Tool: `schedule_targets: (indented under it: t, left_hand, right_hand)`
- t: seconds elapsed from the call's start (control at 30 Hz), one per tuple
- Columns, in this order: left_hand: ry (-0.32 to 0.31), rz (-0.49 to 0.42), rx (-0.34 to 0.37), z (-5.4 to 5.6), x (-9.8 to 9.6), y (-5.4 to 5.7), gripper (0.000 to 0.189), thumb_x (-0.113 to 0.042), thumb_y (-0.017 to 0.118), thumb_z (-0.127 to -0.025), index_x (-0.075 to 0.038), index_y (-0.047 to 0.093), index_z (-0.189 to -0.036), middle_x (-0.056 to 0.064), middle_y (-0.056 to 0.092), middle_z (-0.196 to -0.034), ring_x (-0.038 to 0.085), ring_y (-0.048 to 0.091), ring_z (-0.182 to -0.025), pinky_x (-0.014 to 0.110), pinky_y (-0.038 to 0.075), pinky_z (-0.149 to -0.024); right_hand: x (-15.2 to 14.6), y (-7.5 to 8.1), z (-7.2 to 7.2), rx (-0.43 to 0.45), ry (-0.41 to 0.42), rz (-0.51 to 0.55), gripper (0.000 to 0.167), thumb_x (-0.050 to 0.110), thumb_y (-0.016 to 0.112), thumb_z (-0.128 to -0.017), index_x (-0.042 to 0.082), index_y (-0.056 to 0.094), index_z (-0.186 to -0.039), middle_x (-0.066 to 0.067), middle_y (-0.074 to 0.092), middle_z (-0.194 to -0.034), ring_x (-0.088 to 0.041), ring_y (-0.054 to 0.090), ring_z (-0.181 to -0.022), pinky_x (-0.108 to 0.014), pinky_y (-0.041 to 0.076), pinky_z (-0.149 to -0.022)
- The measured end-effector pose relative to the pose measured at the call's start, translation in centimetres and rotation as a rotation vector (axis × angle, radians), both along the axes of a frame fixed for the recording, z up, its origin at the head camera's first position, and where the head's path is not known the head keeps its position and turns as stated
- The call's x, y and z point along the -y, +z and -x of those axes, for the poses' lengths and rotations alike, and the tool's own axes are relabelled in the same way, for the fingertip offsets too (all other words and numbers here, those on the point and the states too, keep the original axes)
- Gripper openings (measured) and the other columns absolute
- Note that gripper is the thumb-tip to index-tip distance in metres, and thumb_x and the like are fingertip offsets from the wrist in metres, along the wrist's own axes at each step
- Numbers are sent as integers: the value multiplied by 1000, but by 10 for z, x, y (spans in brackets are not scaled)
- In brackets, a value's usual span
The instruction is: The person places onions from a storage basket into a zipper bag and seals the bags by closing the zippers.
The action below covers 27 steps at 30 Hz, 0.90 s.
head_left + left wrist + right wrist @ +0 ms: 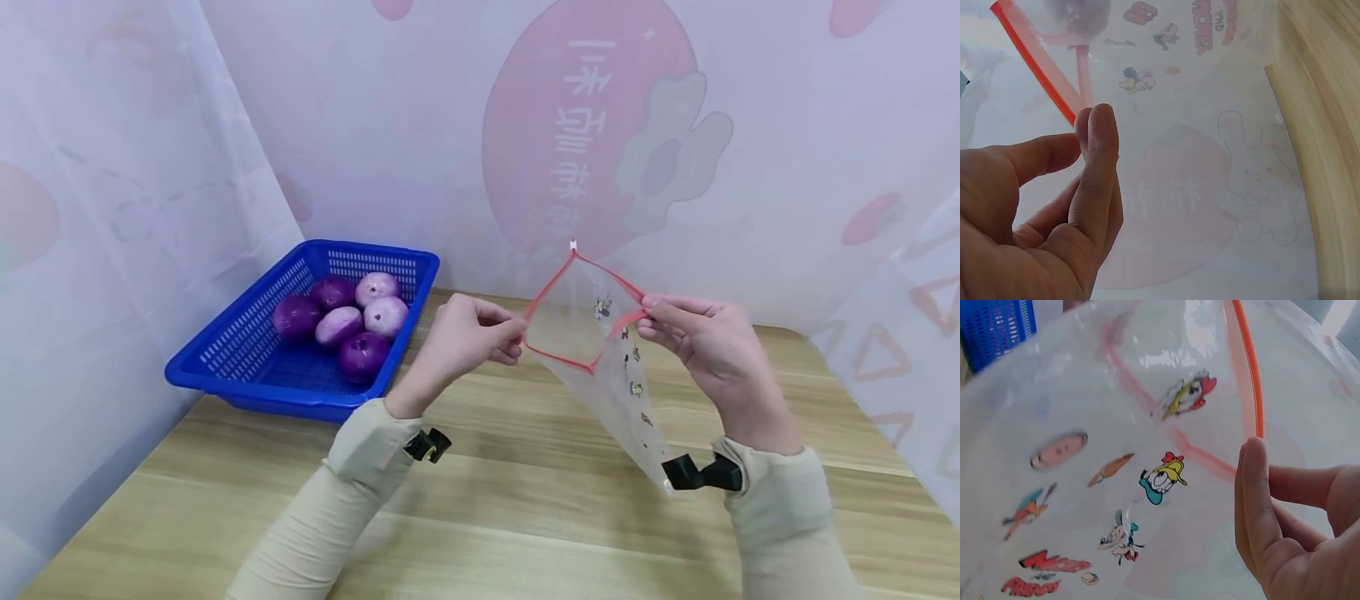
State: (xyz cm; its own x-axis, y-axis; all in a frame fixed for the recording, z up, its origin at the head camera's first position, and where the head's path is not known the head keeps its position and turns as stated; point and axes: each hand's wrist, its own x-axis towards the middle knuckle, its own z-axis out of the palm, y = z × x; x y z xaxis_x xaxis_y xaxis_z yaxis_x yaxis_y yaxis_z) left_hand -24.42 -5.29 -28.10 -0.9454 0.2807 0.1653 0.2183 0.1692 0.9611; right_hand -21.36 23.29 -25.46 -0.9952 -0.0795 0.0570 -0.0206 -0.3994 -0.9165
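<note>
A clear zip bag (600, 392) with a red zip edge and small cartoon prints hangs above the table, its mouth spread wide. My left hand (472, 342) pinches the left side of the red edge between thumb and fingers. On the opposite side, my right hand (705, 346) pinches the edge too. The white zip slider (573, 245) stands at the far corner of the mouth. In the left wrist view the bag's red strip (1038, 65) runs into the fingertips. Cartoon figures on the bag (1163, 478) fill much of the right wrist view. Nothing shows inside the bag.
On the left of the wooden table (480, 517) stands a blue plastic basket (217, 367). Several purple onions (363, 357) lie in it, some dark and some paler. A printed white cloth (390, 150) hangs behind and beside the table.
</note>
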Motion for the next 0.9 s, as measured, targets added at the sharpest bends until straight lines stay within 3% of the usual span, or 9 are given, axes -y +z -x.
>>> schedule_targets:
  t: [0.23,0.4,0.57,0.67,0.77,0.9]
  left_hand:
    - [35,150,-101,-4,12,6,16,-20,70,-92,-6,77,-91,6,71,-72,19,71,-64,32,60,-62]
    - [74,251,-153,1,36,12,16,-16,67,-92,-4,76,-92,6,70,-72,21,71,-67,30,60,-59]
    - [81,410,-192,17,74,24,18,-17,65,-92,-5,76,-98,6,70,-77,21,70,-69,32,60,-61]
    - [97,540,-212,29,101,29,21,-23,66,-93,-8,76,-104,5,73,-86,17,70,-70,32,58,-69]
    - [107,634,-212,40,130,30,25,-28,68,-93,-10,76,-108,6,74,-95,16,70,-74,35,56,-76]
    - [55,701,-204,55,163,25,34,-33,73,-90,-8,75,-113,6,73,-102,16,70,-80,38,56,-79]
  right_hand:
    - [5,-8,-4,-9,-63,-27,18,-4,75,-84,-9,73,-101,-18,71,-94,-22,71,-75,-32,57,-81]
    - [4,-11,-4,6,-115,-61,19,0,77,-83,-7,74,-101,-15,71,-91,-21,71,-72,-31,57,-80]
    - [3,-10,-3,-8,-120,-40,18,-1,78,-83,-7,75,-99,-15,72,-87,-21,71,-70,-31,58,-78]
    - [4,-10,-3,-22,-104,-6,18,-4,76,-83,-8,74,-100,-16,71,-87,-22,71,-70,-32,58,-77]
    - [6,-10,-3,-28,-87,8,19,-5,76,-83,-9,73,-102,-18,71,-89,-23,71,-71,-32,58,-77]
    - [8,-11,-3,-29,-77,10,20,-5,75,-83,-10,73,-102,-19,71,-90,-23,71,-72,-32,58,-77]
